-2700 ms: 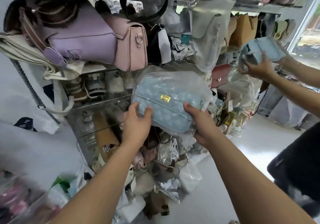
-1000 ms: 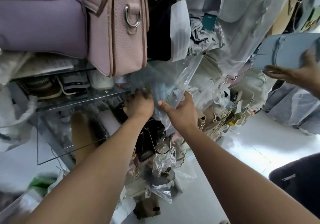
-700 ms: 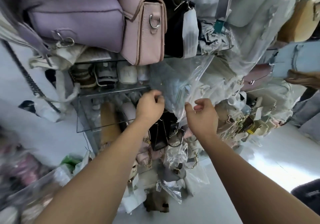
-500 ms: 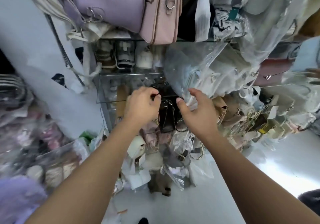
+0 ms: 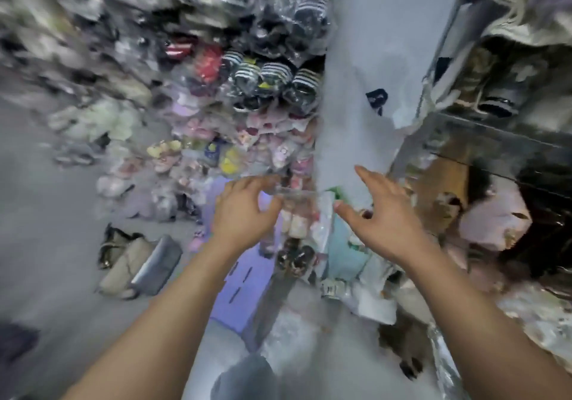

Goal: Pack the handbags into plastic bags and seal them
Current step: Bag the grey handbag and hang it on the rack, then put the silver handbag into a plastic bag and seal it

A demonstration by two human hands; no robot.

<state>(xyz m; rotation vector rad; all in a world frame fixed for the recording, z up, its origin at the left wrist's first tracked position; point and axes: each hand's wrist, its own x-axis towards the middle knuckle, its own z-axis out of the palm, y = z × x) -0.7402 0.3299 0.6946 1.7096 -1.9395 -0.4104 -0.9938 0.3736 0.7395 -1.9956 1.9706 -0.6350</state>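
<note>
Grip slack; left hand (image 5: pixel 244 212), right hand (image 5: pixel 385 215) flank plastic (image 5: pixel 295 191).

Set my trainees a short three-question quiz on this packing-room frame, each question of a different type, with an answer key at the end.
1. True or false: the right hand grips a handbag.
2. The flat bags on the floor lie: A) left of the left hand; B) between the two hands; C) right of the right hand.
3. Fill the blank: the dark packed items stacked above the hands are marked with white ____.

Key: 1 false, its fingers are spread and hold nothing; 2 A; 3 stripes.
</note>
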